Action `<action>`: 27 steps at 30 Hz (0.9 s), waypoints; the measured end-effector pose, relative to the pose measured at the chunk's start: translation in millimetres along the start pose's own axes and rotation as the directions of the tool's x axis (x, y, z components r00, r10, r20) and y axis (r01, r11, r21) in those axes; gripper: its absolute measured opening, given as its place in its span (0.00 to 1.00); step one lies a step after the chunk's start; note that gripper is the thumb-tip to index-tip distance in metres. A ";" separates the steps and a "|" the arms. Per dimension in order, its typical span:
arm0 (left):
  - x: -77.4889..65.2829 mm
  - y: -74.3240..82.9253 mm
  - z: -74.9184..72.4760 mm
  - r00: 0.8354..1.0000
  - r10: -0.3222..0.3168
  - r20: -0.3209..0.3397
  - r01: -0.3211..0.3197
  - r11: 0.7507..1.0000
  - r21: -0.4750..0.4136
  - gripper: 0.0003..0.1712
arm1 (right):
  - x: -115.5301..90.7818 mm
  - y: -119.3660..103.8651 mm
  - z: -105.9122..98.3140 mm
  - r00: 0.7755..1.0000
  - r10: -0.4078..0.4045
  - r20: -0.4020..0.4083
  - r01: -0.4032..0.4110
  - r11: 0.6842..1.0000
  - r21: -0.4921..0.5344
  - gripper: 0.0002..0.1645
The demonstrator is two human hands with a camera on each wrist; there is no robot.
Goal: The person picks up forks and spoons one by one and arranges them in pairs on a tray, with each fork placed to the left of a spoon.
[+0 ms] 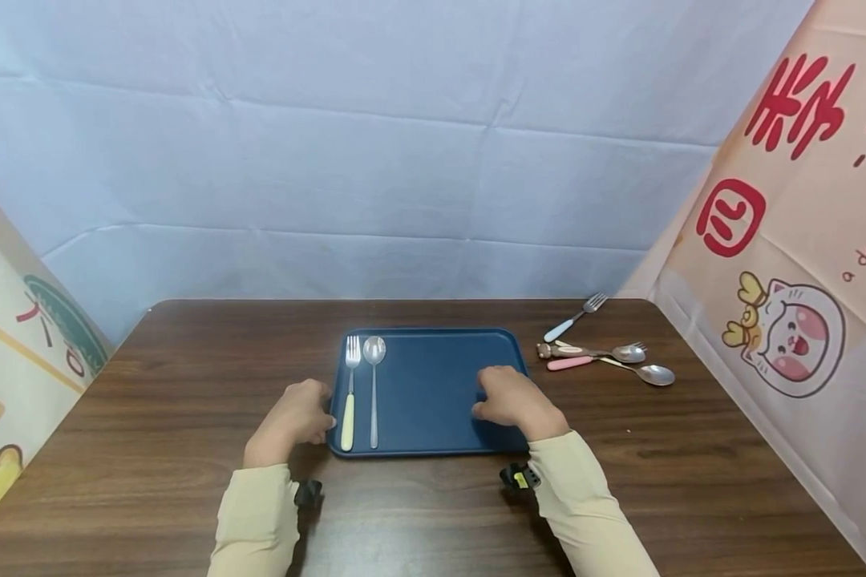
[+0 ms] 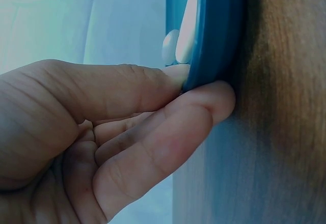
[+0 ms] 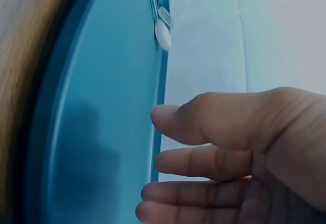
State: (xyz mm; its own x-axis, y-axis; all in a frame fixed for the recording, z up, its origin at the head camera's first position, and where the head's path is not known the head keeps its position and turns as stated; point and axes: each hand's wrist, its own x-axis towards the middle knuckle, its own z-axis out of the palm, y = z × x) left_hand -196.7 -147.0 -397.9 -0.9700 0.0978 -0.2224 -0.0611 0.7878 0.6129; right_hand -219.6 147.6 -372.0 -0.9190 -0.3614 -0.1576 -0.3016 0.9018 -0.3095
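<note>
A dark blue tray [image 1: 433,393] lies on the wooden table. On its left side rest a fork [image 1: 348,417] with a pale yellow handle and, beside it, a silver spoon [image 1: 374,393], both with their heads toward the back. My left hand [image 1: 296,418] pinches the tray's left rim; in the left wrist view the thumb [image 2: 127,89] is on top and the fingers are beneath. Above the tray's right part hovers my right hand [image 1: 512,398]. Its thumb [image 3: 204,117] and fingers are apart, with nothing between them.
Right of the tray lie a fork [image 1: 561,328] with a light blue handle, a pink-handled utensil [image 1: 570,363], a spoon [image 1: 655,375], and a utensil with a brown animal-shaped handle [image 1: 548,350], partly overlapping. White cloth [image 1: 375,160] hangs behind the table [image 1: 209,344].
</note>
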 end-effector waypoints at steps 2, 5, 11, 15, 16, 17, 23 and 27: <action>-0.1 -0.1 0.0 1.000 -0.003 0.001 0.003 1.000 -0.003 0.25 | -0.4 4.4 -1.3 1.000 0.011 0.006 -0.011 1.000 0.015 0.19; 0.0 -0.3 0.0 1.000 -0.002 0.001 0.002 1.000 -0.004 0.24 | -1.7 9.2 -4.1 1.000 0.021 0.005 -0.021 0.999 0.027 0.21; 0.0 -0.2 0.0 1.000 0.000 0.000 0.000 1.000 -0.008 0.24 | -5.6 18.3 -7.8 1.000 0.030 0.001 -0.030 0.999 0.032 0.22; -0.1 -0.6 0.3 1.000 0.008 -0.005 -0.008 1.000 -0.011 0.25 | -7.2 26.8 -9.4 0.999 0.033 -0.020 -0.033 0.999 0.018 0.21; 0.1 -0.8 0.4 1.000 0.009 -0.005 -0.009 1.000 -0.012 0.25 | -7.5 28.8 -10.2 0.999 0.028 -0.032 -0.028 1.000 0.009 0.21; 0.1 -0.8 0.4 1.000 0.011 -0.008 -0.011 1.000 -0.013 0.24 | -7.7 30.7 -11.0 0.999 0.025 -0.046 -0.025 1.000 -0.002 0.20; -0.2 -0.9 0.0 1.000 0.011 -0.012 -0.011 1.000 -0.001 0.24 | -6.3 43.0 -13.1 0.994 0.027 -0.102 -0.033 0.998 -0.061 0.16; -0.4 -0.5 -0.2 1.000 0.006 -0.006 -0.006 1.000 -0.005 0.25 | -5.7 51.3 -13.2 0.993 0.049 -0.105 -0.053 0.998 -0.037 0.08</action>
State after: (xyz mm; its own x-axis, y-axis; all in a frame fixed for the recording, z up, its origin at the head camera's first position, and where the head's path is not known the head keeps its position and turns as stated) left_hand -196.4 -147.5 -398.0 -0.9717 0.0991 -0.2145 -0.0564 0.7842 0.6179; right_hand -233.2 199.0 -374.5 -0.9544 -0.2896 -0.0731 -0.2612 0.9280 -0.2656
